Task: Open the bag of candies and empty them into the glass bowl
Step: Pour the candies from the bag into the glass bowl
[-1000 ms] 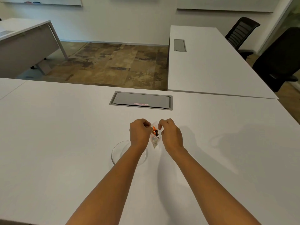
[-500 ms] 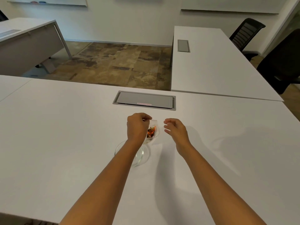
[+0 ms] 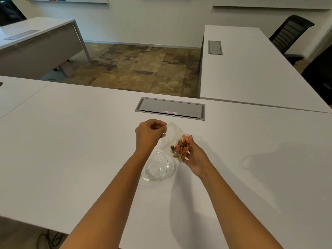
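Head view, near to far: glass bowl (image 3: 156, 167) empty on the white counter (image 3: 71, 150), just below both hands. Right hand (image 3: 193, 155) cupped under the clear bag (image 3: 173, 139), gripping its candy-filled end (image 3: 180, 147) beside the bowl. Left hand (image 3: 150, 133) pinched on the bag's upper edge. Beyond, grey cable hatch (image 3: 170, 108) set in the counter.

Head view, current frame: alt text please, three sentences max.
Two bare hands hold a clear bag of candies above a white table: left hand pinches its top, right hand cups the candy end. An empty glass bowl sits just below.
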`<action>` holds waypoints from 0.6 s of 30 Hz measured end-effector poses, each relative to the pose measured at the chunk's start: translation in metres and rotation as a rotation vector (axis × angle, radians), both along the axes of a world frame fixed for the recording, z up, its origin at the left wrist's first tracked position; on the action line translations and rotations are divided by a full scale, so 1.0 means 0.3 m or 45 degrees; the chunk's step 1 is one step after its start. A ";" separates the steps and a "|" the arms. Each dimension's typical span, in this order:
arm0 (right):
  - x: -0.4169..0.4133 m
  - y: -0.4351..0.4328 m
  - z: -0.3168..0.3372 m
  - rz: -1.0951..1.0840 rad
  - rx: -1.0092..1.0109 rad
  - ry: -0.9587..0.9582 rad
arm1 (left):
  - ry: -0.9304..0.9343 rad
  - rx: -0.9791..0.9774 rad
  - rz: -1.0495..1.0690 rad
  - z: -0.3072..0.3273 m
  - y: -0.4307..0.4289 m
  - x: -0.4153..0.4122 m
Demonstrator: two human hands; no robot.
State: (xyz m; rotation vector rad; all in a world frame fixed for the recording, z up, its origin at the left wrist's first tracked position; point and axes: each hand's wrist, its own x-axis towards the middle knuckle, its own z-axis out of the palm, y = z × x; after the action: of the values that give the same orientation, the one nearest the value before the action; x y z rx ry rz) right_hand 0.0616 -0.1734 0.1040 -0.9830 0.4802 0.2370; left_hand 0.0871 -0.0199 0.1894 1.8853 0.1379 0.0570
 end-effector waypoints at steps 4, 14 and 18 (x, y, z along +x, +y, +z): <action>-0.005 0.008 -0.002 -0.031 -0.100 0.088 | -0.135 0.274 0.089 -0.050 0.015 -0.022; 0.019 0.050 0.026 0.027 -0.649 0.115 | 0.119 0.146 0.007 -0.162 0.063 -0.035; 0.025 0.068 0.021 0.047 -0.994 -0.015 | 0.363 -0.118 0.157 -0.234 0.110 -0.041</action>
State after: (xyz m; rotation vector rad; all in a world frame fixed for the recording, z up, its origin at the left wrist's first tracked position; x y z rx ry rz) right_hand 0.0691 -0.1529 0.1103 -1.7541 0.5554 0.0694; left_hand 0.0747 0.0132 0.1191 1.7824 0.4448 -0.1331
